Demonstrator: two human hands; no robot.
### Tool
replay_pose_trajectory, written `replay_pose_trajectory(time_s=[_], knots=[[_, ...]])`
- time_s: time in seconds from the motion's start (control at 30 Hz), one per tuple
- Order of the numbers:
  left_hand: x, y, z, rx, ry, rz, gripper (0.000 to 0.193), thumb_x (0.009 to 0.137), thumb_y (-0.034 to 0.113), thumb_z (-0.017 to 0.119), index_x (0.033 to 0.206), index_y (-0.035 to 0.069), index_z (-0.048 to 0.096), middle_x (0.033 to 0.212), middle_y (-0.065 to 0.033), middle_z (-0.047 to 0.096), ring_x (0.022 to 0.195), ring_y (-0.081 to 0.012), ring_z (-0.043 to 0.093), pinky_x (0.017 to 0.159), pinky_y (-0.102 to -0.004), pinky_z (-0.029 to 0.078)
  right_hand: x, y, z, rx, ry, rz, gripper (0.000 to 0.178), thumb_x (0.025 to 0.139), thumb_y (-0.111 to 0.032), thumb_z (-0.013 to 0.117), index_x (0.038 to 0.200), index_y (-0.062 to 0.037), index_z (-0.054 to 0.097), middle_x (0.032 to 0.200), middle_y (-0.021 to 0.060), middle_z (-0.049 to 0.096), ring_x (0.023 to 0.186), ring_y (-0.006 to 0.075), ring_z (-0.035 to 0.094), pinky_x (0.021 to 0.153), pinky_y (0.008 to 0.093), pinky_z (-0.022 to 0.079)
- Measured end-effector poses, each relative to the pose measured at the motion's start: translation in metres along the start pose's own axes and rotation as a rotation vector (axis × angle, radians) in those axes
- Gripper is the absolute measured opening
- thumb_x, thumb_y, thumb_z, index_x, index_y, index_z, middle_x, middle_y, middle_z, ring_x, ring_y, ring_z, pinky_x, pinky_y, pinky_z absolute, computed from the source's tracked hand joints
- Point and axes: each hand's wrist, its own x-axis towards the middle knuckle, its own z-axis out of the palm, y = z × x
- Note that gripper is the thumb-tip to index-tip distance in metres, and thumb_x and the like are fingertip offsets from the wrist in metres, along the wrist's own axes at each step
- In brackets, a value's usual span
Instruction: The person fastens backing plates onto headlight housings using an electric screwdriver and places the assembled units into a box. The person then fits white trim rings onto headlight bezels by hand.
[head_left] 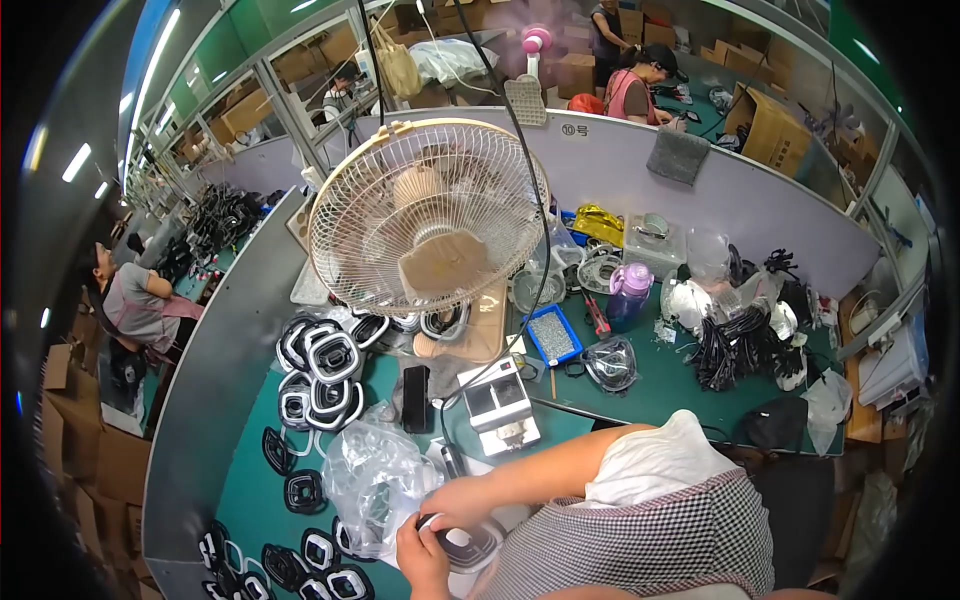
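Note:
Near the lower edge, my left hand [422,560] is closed on the side of a rounded grey-and-white plastic housing [470,545]. Reaching in from the right, my right hand [462,502] has its fingers bent over the housing's upper edge, close to the left fingertips. Whether a small piece is pinched between them cannot be made out. Crumpled clear plastic bags [375,470] lie just left of my hands. A corded handheld tool [453,462] rests beyond the right hand, beside a white boxy device [500,405] and a black phone-like slab [416,400].
Black-and-white frames [330,365] are piled at the left, with more parts [320,550] at the lower left. A large caged fan [430,215] stands over the bench. Farther right are a blue tray [553,335], a purple bottle [630,290] and black cable bundles [735,345]. Other people work beyond the partitions.

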Motion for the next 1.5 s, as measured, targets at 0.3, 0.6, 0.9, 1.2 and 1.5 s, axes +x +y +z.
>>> replay_pose_trajectory(time_s=[0.3,0.6,0.9,1.2,1.5], knots=[[-0.03,-0.018,0.01,-0.074,0.218,-0.314,0.027,0.097,0.022,0.046,0.093,-0.004,0.051,0.081,-0.0198,0.054,0.071,-0.0327,0.048,0.068,-0.0426,0.041,-0.004,0.019,0.049,0.242,0.336,0.109,0.043,0.097,-0.038,0.048,0.123,-0.0043,0.051,0.098,0.0235,0.064,0.091,0.0421,0.062,0.079,0.0482,0.049],[-0.021,-0.006,-0.008,0.041,0.002,-0.324,0.027,0.096,0.022,0.05,0.101,-0.004,0.054,0.092,-0.0213,0.06,0.081,-0.0348,0.056,0.074,-0.0423,0.045,-0.004,0.005,0.032,0.104,0.298,0.096,0.036,0.096,-0.039,0.048,0.107,-0.0054,0.054,0.081,0.0221,0.063,0.076,0.0428,0.061,0.067,0.0517,0.048],[-0.014,-0.024,-0.021,-0.107,0.234,-0.446,0.031,0.093,0.02,0.054,0.114,-0.002,0.058,0.107,-0.0207,0.063,0.1,-0.0308,0.061,0.088,-0.0379,0.047,-0.002,-0.003,0.033,0.197,0.214,0.218,0.046,0.09,-0.038,0.06,0.12,-0.0035,0.055,0.086,0.0203,0.065,0.077,0.0377,0.065,0.069,0.0434,0.052],[-0.016,-0.014,-0.03,-0.261,0.118,-0.542,0.025,0.088,0.026,0.067,0.099,0.004,0.062,0.082,-0.0118,0.068,0.075,-0.0227,0.066,0.068,-0.0319,0.051,0.011,-0.01,0.008,0.158,0.149,0.105,0.028,0.09,-0.03,0.061,0.1,-0.0036,0.061,0.084,0.0183,0.066,0.08,0.0352,0.064,0.069,0.0409,0.05],[-0.015,-0.043,-0.031,-0.578,0.395,-0.612,0.042,0.095,0.032,0.061,0.12,0.001,0.049,0.103,-0.0113,0.062,0.084,-0.0142,0.06,0.072,-0.0272,0.049,0.048,0.008,0.01,0.363,0.191,0.121,0.046,0.09,-0.03,0.065,0.123,0.0009,0.054,0.108,0.0164,0.065,0.098,0.0237,0.063,0.087,0.0334,0.048]])
